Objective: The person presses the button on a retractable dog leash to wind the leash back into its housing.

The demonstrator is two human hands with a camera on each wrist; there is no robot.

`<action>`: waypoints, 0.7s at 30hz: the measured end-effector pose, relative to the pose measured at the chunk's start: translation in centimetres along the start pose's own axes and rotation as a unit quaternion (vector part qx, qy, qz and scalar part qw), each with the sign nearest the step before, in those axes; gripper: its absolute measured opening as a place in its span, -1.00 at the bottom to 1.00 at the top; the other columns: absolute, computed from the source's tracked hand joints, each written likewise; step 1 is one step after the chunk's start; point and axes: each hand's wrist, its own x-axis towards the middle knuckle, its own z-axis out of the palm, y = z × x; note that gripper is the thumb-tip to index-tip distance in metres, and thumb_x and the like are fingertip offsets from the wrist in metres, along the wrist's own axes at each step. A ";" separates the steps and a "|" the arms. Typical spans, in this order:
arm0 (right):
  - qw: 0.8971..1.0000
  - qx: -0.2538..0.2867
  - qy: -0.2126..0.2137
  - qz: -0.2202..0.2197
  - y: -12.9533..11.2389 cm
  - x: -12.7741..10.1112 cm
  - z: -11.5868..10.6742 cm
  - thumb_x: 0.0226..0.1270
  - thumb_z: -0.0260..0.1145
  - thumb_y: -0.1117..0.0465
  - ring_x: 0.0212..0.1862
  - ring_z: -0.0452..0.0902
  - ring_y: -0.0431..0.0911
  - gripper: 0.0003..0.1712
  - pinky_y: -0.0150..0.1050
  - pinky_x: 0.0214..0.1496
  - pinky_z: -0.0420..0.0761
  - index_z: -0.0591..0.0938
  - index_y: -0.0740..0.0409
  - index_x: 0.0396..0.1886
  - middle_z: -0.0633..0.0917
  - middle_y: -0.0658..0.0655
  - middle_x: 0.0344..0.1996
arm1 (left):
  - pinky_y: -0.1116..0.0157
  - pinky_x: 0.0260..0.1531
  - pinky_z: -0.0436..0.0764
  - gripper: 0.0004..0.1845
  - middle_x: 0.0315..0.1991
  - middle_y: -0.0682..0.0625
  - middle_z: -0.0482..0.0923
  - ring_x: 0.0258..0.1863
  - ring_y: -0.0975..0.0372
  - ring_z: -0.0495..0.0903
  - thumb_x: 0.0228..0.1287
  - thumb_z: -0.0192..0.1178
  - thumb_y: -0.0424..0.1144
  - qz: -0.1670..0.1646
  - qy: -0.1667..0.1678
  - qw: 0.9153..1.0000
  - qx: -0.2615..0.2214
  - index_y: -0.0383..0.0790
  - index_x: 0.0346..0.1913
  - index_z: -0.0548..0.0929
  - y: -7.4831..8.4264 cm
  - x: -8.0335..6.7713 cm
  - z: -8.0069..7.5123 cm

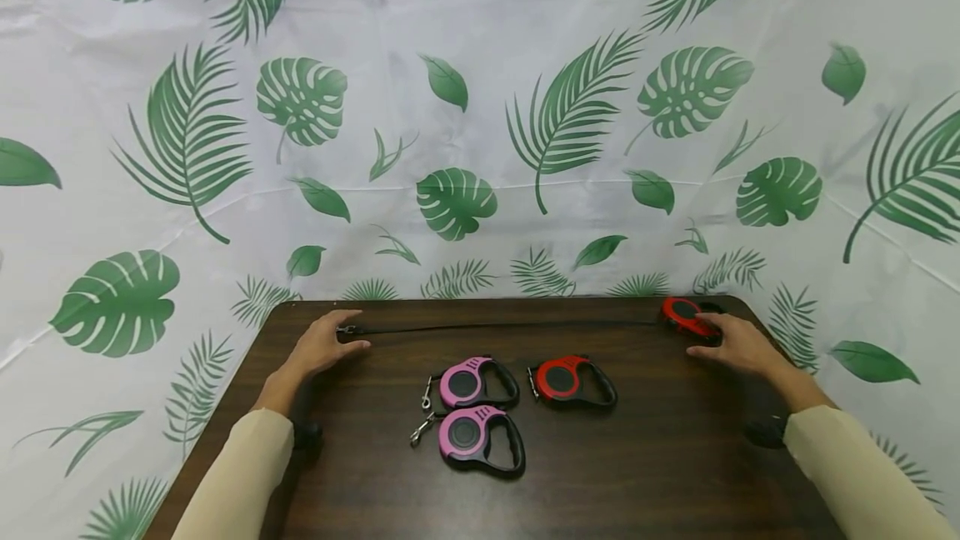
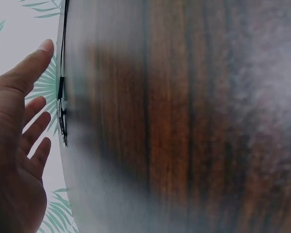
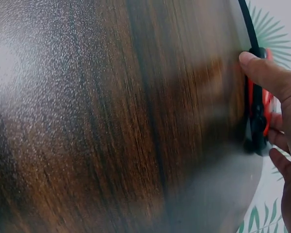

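A red and black retractable dog leash (image 1: pixel 678 315) lies at the table's far right corner. Its black strap (image 1: pixel 495 326) is pulled out along the back edge, ending in a metal clip (image 1: pixel 348 329) at the far left. My left hand (image 1: pixel 321 347) is beside that clip, thumb and fingers spread and holding nothing; the left wrist view shows the clip (image 2: pixel 62 121) just beyond the fingers. At the red casing (image 3: pixel 258 104) is my right hand (image 1: pixel 738 344), thumb on the near side and loosely bent fingers behind. Whether the fingertips touch the casing is hard to tell.
Mid-table lie two pink and black retractable leashes (image 1: pixel 463 383), one nearer than the other, clips pointing left. To their right is a second red leash (image 1: pixel 558 379). A white leaf-print cloth (image 1: pixel 465 123) hangs behind the dark wooden table (image 1: pixel 615 482).
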 end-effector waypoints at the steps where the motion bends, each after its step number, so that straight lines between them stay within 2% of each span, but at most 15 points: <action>1: 1.000 -0.002 -0.002 0.000 0.0 0.0 0.0 0.23 0.60 -0.15 0.15 0.58 0.49 -0.03 0.39 0.13 0.56 0.53 0.52 0.34 0.62 0.61 0.17 | -0.32 0.30 0.44 -0.26 0.38 -0.44 0.49 0.36 -0.35 0.45 0.31 0.50 -0.11 0.003 0.000 1.000 0.001 -0.42 0.42 0.52 -0.1 0.1 0.0; 11: 0.999 -0.033 0.008 -0.008 0.5 0.0 0.4 0.20 0.61 -0.17 0.13 0.58 0.49 -0.02 0.41 0.12 0.55 0.54 0.51 0.33 0.63 0.62 0.15 | -0.30 0.23 0.50 -0.46 0.23 -0.46 0.59 0.24 -0.35 0.55 0.32 0.47 -0.26 0.049 0.009 0.999 0.010 -0.52 0.25 0.62 -0.6 0.7 0.7; 17: 0.998 -0.050 0.034 -0.019 0.6 0.0 0.9 0.17 0.63 -0.09 0.08 0.62 0.46 -0.09 0.39 0.09 0.57 0.57 0.50 0.29 0.66 0.59 0.10 | -0.29 0.11 0.56 -0.56 0.08 -0.43 0.66 0.10 -0.34 0.61 0.28 0.47 -0.32 0.064 0.034 0.997 0.016 -0.51 0.14 0.69 -1.1 0.8 1.0; 21: 0.998 -0.050 0.037 -0.010 0.5 0.1 1.0 0.19 0.62 -0.08 0.00 0.66 0.41 -0.11 0.37 0.04 0.60 0.57 0.51 0.27 0.70 0.55 0.03 | -0.28 0.10 0.57 -0.62 0.02 -0.38 0.68 0.06 -0.31 0.63 0.29 0.46 -0.33 0.062 0.035 0.997 0.018 -0.49 0.10 0.73 -1.3 0.9 1.0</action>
